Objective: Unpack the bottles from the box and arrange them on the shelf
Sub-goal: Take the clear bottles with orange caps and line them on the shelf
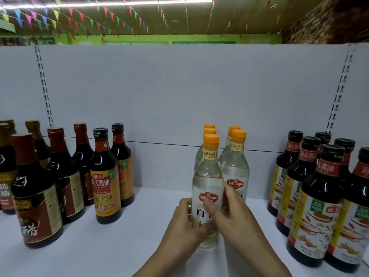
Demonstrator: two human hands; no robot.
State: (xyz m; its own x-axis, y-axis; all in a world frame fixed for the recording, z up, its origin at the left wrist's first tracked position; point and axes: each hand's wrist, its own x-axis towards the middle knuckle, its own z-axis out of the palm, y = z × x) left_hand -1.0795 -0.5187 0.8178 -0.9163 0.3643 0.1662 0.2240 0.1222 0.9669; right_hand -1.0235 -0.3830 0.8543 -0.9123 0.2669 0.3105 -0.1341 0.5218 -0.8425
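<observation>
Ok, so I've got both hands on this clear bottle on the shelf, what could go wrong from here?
The front bottle stands tight against its neighbour, and fingers of the right hand seem to reach between them, so pulling out could tip either one. The forearm passes close to the dark bottles; a wide withdrawal might brush them. The left hand grips low, which may let the tall top wobble.

Strings of coloured pennants (79, 17) hang below the ceiling, beside a long light strip (127, 2). A green wall (179, 38) runs behind; a brick wall (319, 23) stands at right. Dark sauce bottles (105, 176) stand upright at left, another dark group (317, 206) at right.
</observation>
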